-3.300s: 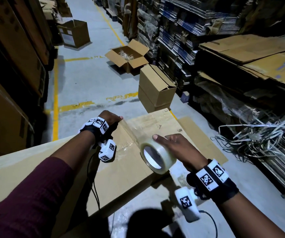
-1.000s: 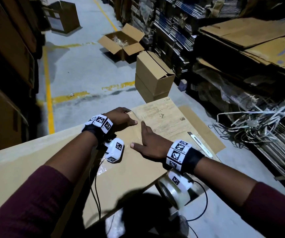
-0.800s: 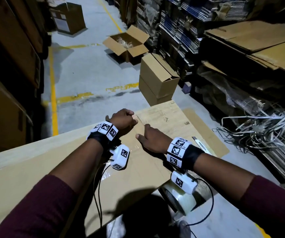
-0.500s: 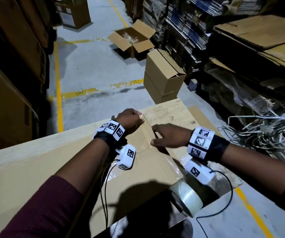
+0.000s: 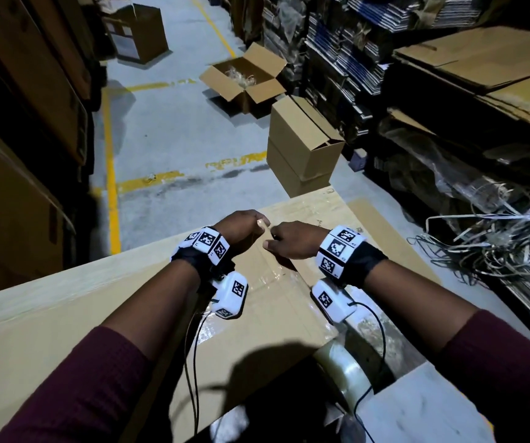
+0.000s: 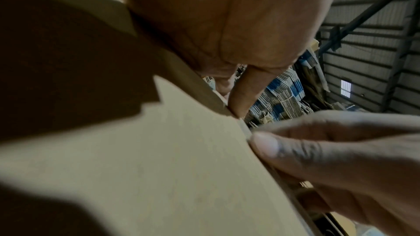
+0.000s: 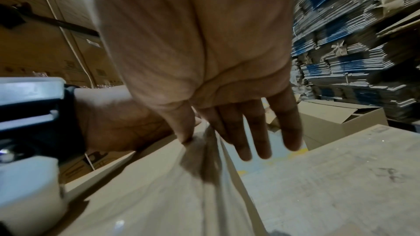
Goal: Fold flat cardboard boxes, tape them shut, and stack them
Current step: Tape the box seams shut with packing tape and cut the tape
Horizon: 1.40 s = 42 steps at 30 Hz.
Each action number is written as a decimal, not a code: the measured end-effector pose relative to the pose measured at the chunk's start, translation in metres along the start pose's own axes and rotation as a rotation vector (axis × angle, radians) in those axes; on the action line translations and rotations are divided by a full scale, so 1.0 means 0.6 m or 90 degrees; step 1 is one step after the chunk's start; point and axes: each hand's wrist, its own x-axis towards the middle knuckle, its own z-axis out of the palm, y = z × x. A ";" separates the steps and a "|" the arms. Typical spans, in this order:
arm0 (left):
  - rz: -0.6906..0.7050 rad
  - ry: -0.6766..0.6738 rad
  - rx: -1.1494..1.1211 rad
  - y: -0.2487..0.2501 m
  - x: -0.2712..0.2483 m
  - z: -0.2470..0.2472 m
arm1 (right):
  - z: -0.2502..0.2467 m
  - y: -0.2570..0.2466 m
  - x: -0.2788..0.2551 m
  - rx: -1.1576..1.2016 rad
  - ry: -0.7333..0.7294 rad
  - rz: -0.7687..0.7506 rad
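A flat cardboard box [image 5: 257, 318] lies on the work surface with clear tape shining along its seam. Both hands meet at its far edge. My left hand [image 5: 258, 223] curls over the corner there; in the left wrist view a left fingertip [image 6: 238, 103] sits on the corner of the flat cardboard box [image 6: 159, 168]. My right hand [image 5: 268, 241] pinches the same edge between thumb and forefinger [image 7: 200, 132], its other fingers straight. The right thumb [image 6: 265, 144] shows against the board's edge. A clear tape roll [image 5: 343, 366] lies by the near edge, under my right wrist.
Two folded boxes [image 5: 302, 148] are stacked on the floor just beyond the worktop [image 5: 369, 219]. An open box [image 5: 244, 81] and another box [image 5: 142, 30] stand farther off. Flat cardboard stacks [image 5: 481, 65] and tangled strapping [image 5: 497, 238] fill the right. Tall cartons [image 5: 17, 123] line the left.
My right hand let go of the tape roll, pressed flat on the cardboard, then slid up to the far edge beside the left hand. The left hand stayed at the corner.
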 end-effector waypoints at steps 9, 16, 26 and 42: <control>0.008 -0.059 0.197 0.041 0.004 0.001 | 0.104 0.048 -0.126 0.128 -0.031 -0.059; -0.033 0.042 0.174 0.044 -0.008 0.009 | 0.265 0.097 -0.197 0.257 0.165 -0.092; -0.051 0.209 0.423 0.042 -0.082 0.045 | 0.230 0.071 -0.185 -0.090 0.210 -0.247; 0.064 0.402 0.177 -0.027 -0.303 0.229 | 0.230 0.070 -0.171 -0.180 0.227 -0.323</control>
